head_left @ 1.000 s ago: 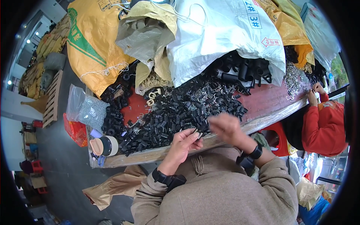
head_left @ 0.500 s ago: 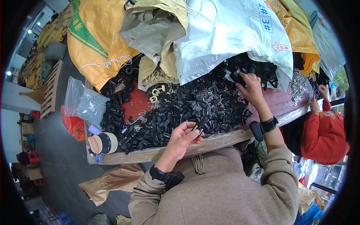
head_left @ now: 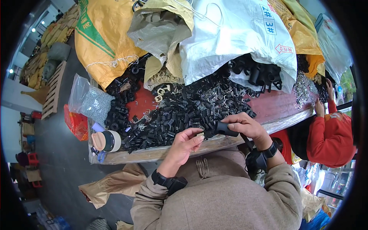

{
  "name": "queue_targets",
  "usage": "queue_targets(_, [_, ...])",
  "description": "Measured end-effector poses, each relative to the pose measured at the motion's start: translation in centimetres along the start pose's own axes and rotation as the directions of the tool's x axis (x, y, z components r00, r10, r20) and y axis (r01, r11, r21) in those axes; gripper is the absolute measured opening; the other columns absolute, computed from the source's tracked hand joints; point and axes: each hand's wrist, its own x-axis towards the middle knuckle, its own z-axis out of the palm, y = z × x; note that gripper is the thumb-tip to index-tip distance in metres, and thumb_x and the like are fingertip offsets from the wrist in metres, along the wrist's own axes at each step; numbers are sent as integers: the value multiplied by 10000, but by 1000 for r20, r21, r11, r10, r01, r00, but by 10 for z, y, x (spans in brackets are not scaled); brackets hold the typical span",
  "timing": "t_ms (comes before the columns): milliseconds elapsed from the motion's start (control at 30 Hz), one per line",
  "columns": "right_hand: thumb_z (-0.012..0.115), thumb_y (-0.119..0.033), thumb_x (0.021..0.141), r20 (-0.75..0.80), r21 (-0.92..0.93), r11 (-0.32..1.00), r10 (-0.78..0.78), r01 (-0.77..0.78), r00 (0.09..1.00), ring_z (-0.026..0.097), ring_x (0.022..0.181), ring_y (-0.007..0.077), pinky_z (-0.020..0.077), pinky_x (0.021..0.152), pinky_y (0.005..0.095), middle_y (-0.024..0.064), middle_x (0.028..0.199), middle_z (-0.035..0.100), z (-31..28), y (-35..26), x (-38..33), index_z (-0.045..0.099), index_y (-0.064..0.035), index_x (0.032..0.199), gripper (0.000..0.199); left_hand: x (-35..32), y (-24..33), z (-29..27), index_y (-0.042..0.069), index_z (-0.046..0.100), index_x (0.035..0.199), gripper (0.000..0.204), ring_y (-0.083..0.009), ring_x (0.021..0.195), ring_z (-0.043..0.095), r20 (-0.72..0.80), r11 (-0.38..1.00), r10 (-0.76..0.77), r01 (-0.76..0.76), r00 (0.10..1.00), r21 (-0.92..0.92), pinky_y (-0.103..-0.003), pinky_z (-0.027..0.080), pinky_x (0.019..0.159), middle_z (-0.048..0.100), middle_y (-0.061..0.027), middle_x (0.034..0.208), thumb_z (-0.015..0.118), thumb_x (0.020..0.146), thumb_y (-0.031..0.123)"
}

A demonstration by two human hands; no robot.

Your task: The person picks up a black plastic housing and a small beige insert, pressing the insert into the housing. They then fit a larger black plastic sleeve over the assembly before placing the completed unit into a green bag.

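The right hand (head_left: 245, 126) clenches a black plastic tube (head_left: 223, 129) at the near edge of the surface (head_left: 280, 105), steadying it. The left hand (head_left: 187, 141) pinches a small metal clip (head_left: 200, 134) at its end, beside the heap of black parts (head_left: 180, 111).

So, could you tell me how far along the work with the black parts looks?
No finished batch is visible. In hand: the right hand grips a black tube piece while the left hand brings a small part to its end. Left: a big heap of black parts on the red table.
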Motion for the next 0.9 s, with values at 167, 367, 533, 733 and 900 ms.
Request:
queue_targets(167, [472, -259, 796, 4, 98, 988, 120, -120, 993, 524, 609, 86, 409, 555, 190, 44, 722, 584, 0, -3, 2, 573, 54, 934, 357, 3, 4, 3, 0, 532, 966, 256, -52, 586, 478, 1, 999, -7, 7, 1000, 43, -167, 376, 493, 538, -11, 718, 620, 746, 96])
queue_targets(367, [428, -278, 836, 81, 119, 979, 156, -165, 984, 524, 576, 87, 411, 538, 205, 37, 649, 573, 0, 15, 11, 590, 42, 888, 363, 14, 3, 0, -8, 533, 934, 230, -49, 544, 457, -18, 998, -34, 35, 999, 61, -171, 363, 460, 531, -20, 691, 622, 740, 78])
queue_targets(533, [398, -341, 867, 141, 173, 959, 201, -224, 969, 520, 539, 82, 407, 508, 207, 36, 603, 557, 6, 24, 18, 592, 35, 854, 424, 19, 4, 1, -12, 531, 910, 214, -41, 499, 435, -11, 984, -39, 40, 999, 171, -166, 345, 426, 518, -22, 655, 626, 736, 68])
queue_targets(733, [372, -361, 881, 163, 257, 930, 226, -262, 961, 518, 523, 86, 407, 500, 211, 40, 582, 548, 6, 31, 21, 588, 28, 851, 446, 26, 7, 0, -13, 529, 890, 200, -36, 481, 424, -20, 957, -42, 46, 999, 285, -159, 331, 406, 511, -19, 638, 628, 734, 65])
queue_targets(900, [361, -359, 885, 149, 283, 926, 215, -250, 965, 516, 517, 91, 405, 493, 213, 39, 581, 546, 8, 34, 18, 586, 25, 851, 446, 28, 7, 1, -11, 531, 876, 183, -37, 484, 430, -17, 954, -60, 63, 998, 295, -158, 338, 407, 511, -17, 631, 622, 740, 71])
